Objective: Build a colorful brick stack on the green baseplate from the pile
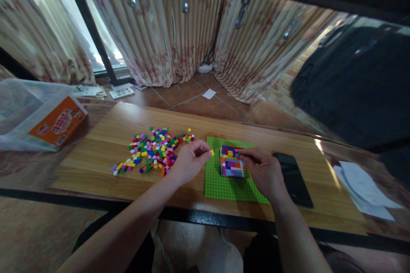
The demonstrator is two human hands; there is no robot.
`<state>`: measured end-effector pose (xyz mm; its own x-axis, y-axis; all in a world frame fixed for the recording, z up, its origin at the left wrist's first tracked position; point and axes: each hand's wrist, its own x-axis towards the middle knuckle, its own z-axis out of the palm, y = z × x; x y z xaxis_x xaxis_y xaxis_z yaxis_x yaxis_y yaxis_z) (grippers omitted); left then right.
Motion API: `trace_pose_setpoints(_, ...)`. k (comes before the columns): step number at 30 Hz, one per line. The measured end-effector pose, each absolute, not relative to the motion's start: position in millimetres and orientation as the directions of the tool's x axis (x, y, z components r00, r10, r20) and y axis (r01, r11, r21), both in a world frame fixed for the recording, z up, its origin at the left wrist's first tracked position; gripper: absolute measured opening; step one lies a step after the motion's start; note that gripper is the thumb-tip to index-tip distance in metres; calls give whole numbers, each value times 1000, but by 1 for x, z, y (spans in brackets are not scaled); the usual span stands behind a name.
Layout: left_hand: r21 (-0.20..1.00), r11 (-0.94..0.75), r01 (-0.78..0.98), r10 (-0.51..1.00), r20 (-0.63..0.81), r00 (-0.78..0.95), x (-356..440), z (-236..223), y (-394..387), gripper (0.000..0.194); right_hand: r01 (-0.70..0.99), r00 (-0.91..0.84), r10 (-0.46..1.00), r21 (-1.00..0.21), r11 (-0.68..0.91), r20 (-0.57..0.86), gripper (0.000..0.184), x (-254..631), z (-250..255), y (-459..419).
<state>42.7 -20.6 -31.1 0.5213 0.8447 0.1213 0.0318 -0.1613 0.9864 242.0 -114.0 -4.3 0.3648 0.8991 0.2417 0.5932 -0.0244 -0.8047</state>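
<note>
Between the thumb and fingers of my left hand (191,161) is a small yellow toy brick (212,152), held just over the left edge of a green baseplate (221,187). A block built of many coloured bricks (232,167) stands on the baseplate. My right hand (264,171) lies against the right side of this block, its fingers bent at the upper right corner. Whether those fingertips pinch a separate brick or only touch the block, I cannot make out. Left of my left hand spreads a pile of loose bricks (153,149) in mixed colours.
A black phone (293,179) lies right of the baseplate on the wooden table (105,145). Beyond the table's left end is a clear plastic bin (28,94) with an orange label. White papers (365,185) lie at the right. Curtains (160,30) hang behind.
</note>
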Motion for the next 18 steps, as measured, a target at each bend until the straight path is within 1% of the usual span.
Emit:
trace_pose_setpoints(3,985,-170,42,839,122,531,44,-33,-21,6,651,325,918,-758,-44,226,17,238,-8,-114)
trace_pose_setpoints(11,982,-177,58,834,118,539,43,-31,-21,7,734,228,939,-679,7,257,18,232,-20,-108)
trace_pose_setpoints(15,983,-177,44,834,126,538,43,-31,-20,7,774,194,933,-632,44,303,16,231,-21,-106)
trace_pose_setpoints(18,982,-182,50,832,126,540,43,-32,-20,8,780,190,924,-622,62,331,17,230,-22,-105)
